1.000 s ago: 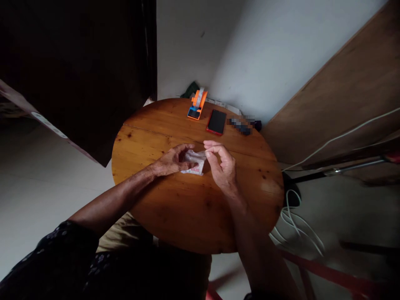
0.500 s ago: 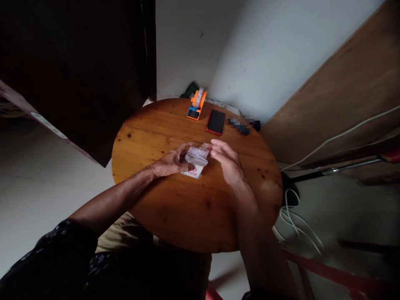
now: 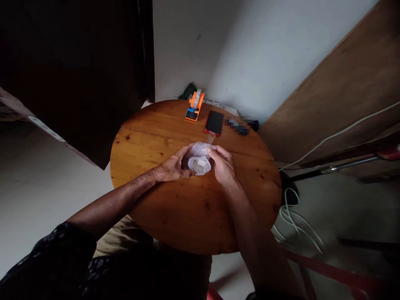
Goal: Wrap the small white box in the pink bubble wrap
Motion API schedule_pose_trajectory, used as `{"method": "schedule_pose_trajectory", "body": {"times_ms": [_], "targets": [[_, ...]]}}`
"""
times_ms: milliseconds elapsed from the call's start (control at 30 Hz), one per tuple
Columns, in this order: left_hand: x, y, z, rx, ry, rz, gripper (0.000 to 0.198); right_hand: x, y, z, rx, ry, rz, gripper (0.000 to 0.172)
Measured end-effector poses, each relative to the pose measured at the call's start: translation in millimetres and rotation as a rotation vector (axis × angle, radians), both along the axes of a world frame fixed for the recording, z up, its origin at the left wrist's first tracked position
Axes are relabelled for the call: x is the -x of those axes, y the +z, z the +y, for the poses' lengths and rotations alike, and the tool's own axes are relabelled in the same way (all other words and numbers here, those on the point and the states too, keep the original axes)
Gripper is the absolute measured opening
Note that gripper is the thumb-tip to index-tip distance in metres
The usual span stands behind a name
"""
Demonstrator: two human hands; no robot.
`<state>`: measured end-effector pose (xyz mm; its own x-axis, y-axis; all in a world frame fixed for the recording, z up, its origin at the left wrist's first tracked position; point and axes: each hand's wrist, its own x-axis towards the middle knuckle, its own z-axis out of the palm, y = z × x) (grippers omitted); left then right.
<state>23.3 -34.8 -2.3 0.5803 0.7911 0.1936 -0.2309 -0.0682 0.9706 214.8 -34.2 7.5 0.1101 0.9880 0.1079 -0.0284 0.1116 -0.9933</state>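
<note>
Between both hands a crinkled, translucent plastic bag (image 3: 200, 149) is spread into a round opening that faces me. Its inside looks pale, and I cannot make out any contents. My left hand (image 3: 175, 166) is closed round the left side, thumb at the lower edge. At the upper right edge, my right hand (image 3: 223, 164) pinches the bag between thumb and fingers. A short strip of clear film or tape (image 3: 211, 137) sticks out just beyond the bag, close to the phone.
The round wooden table (image 3: 175, 212) holds an orange and blue tape dispenser (image 3: 195, 106), a phone with a red edge (image 3: 214, 122) and a blurred dark object (image 3: 239, 125) at its far side. A white cable (image 3: 290, 216) lies coiled on the floor to the right.
My right hand has come in from the right and taken hold of the bag. The bag's mouth has been pulled wide, and the red-printed white face no longer shows.
</note>
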Motion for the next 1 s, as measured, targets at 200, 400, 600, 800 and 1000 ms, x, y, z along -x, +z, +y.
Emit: {"method": "schedule_pose_trajectory", "body": {"times_ms": [200, 400, 600, 800, 1000], "targets": [[6, 9.0, -5, 0.051, -0.056, -0.019, 0.107, -8, -2.9, 11, 0.005, -0.112, 0.149, 0.041], [13, 13.4, -3, 0.134, -0.024, 0.180, 0.061, -14, -10.2, 17, -0.020, -0.139, -0.017, 0.043], [8, 4.7, 6, 0.268, 0.080, 0.055, 0.060, -23, 11.0, 3, -0.183, -0.405, -0.388, 0.038], [9, 10.5, 5, 0.270, 0.053, 0.021, 0.064, 3, 25.1, -26, -0.042, -0.058, -0.668, 0.037], [9, 15.0, 3, 0.227, 0.022, -0.063, 0.059, 7, 10.4, -19, 0.003, -0.068, -0.687, 0.028]]}}
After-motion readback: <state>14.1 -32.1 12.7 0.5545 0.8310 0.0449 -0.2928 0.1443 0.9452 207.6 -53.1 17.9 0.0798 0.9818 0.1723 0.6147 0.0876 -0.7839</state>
